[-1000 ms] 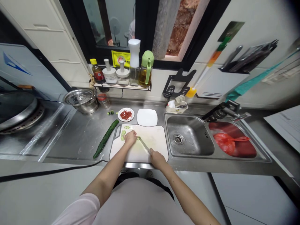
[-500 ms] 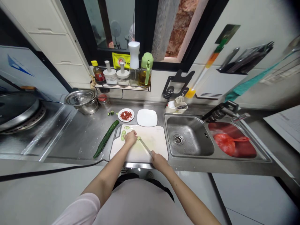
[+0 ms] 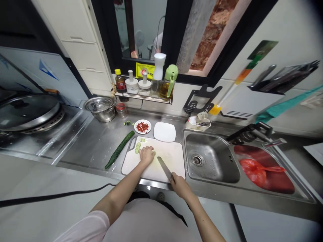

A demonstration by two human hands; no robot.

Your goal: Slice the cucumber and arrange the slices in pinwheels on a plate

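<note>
Right hand [image 3: 180, 185] grips the knife [image 3: 164, 167] at the cutting board's [image 3: 175, 155] near-right corner, open surface beyond — left hand [image 3: 146, 155], hold unclear, beside cucumber slices [image 3: 137, 151].

Black-framed window [image 3: 174, 37] stands above the steel counter [image 3: 85, 151]. Pale wall [image 3: 299, 28] adjoins at right; white cupboard [image 3: 78, 53] at left.

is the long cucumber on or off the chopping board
Off: the long cucumber lies on the steel counter, left of the chopping board.

No readable text, labels or numbers.
</note>
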